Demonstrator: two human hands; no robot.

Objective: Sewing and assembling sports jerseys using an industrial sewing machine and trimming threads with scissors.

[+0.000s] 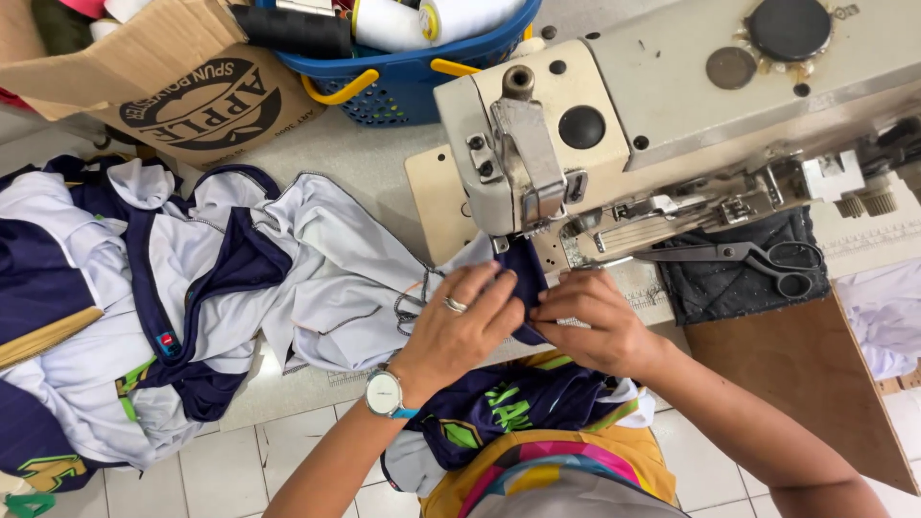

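I see both hands at the sewing machine (614, 134). Left hand (460, 321) (ring, watch) lies with fingers pressed together on the navy fabric strip (526, 273); right hand (590, 321) pinches its near edge. Strip sits under the needle area, mid-table (317, 153). Scissors (743, 257) right.

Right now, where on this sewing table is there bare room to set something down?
Bare tabletop lies between the blue plastic basket, the grey sewing machine and the white-and-navy garment pile. Crowded: under the needle, where left hand and right hand pinch navy fabric.
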